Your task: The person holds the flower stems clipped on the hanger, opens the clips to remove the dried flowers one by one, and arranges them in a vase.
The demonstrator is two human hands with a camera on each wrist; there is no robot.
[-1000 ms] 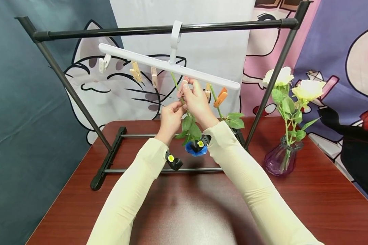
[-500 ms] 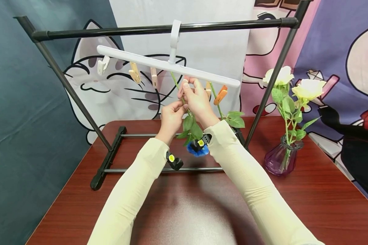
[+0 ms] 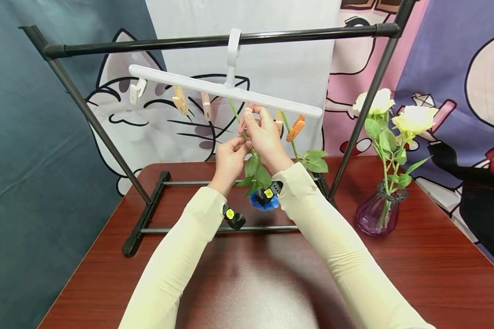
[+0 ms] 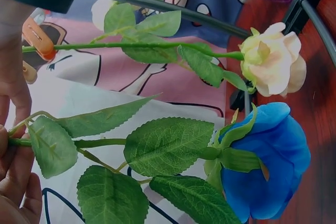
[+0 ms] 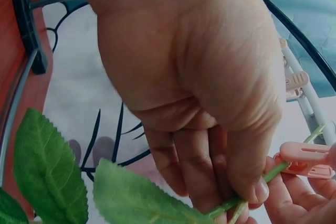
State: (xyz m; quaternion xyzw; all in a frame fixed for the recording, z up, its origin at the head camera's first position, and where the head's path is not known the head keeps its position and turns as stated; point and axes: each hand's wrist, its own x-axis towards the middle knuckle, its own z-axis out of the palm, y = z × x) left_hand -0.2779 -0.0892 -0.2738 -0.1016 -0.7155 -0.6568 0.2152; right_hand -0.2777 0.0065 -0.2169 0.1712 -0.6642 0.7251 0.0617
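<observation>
Stem (image 5: 275, 171): green, slanting up from my fingers past the pink clip (image 5: 304, 153) towards the hanger (image 3: 181, 83).
Left hand (image 3: 229, 157): thumb and fingers pinch the stem just below the clip.
Right hand (image 3: 265, 137): just above my left; thumb and fingers pinch the pink clip.
Pink clip: lies at the stem, whose tip shows beyond it; whether it bites, I cannot tell.
Blue rose (image 4: 268, 161): hangs head down on the stem's low end, below both my hands, leaves between bloom and grip.
Hanger: white, hooked over the top bar of the black rack (image 3: 313, 35), tilted, left end higher.
Pale rose (image 4: 275, 61): also head down, near the blue; its stem runs up to the orange clip (image 3: 296, 129).
Further clips: white clip (image 3: 137, 91), yellow clip (image 3: 180, 100) and blush clip (image 3: 206, 107), along the hanger's left half.
Vase (image 3: 376, 217): purple, on the table (image 3: 436, 283) right of the rack, holding two cream roses (image 3: 415, 119).
</observation>
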